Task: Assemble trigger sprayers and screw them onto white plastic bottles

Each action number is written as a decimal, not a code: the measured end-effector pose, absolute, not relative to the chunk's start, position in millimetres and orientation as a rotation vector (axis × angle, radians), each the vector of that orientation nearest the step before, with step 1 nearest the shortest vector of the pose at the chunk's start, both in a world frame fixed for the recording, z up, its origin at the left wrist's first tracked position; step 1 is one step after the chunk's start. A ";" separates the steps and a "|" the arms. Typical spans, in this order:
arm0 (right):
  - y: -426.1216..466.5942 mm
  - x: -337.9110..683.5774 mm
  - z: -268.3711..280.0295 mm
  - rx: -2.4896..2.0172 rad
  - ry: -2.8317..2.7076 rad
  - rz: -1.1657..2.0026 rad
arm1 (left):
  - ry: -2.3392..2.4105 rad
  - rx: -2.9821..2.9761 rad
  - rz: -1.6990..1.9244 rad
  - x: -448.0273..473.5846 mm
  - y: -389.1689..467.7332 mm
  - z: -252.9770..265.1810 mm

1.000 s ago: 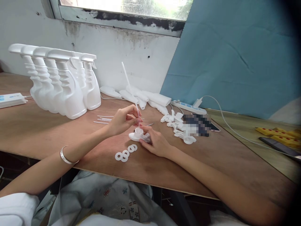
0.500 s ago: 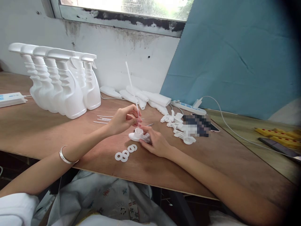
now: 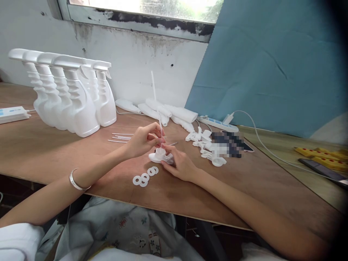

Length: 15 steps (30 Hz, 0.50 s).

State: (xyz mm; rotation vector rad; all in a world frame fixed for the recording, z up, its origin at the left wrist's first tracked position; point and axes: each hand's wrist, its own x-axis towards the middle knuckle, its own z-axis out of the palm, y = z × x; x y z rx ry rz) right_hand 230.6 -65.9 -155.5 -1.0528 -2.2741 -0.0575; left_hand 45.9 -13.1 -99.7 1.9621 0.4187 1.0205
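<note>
My left hand (image 3: 146,139) pinches a thin white dip tube (image 3: 154,90) low down, and the tube rises nearly upright above the fingers. Its lower end meets the round collar of a white spray trigger head (image 3: 155,157); how deep it sits I cannot tell. The head lies upside down on the table, collar upward, with my right hand (image 3: 178,162) closed around its right side. In front of it lie several flat white ring gaskets (image 3: 145,177). More dip tubes (image 3: 119,137) rest on the table behind my left wrist.
Assembled white spray bottles (image 3: 78,105) stand at the back left. White bottles (image 3: 179,113) lie by the wall. Loose spray heads (image 3: 217,161) are at the right, beside a phone (image 3: 246,146). A power strip (image 3: 217,124) with a cable sits behind them.
The dip tube has tilted more upright, its top shifting right. My left hand has moved slightly right; my right hand and the spray trigger head have stayed put.
</note>
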 end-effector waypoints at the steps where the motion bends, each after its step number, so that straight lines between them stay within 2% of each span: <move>1: -65.7 230.7 -155.9 -1.046 -2.274 -0.063 | 0.421 1.971 1.020 46.2 -13.8 -100.0; 15: -66.6 230.3 -155.0 -1.032 -2.277 -0.093 | 0.433 2.090 1.014 44.0 -13.7 -101.8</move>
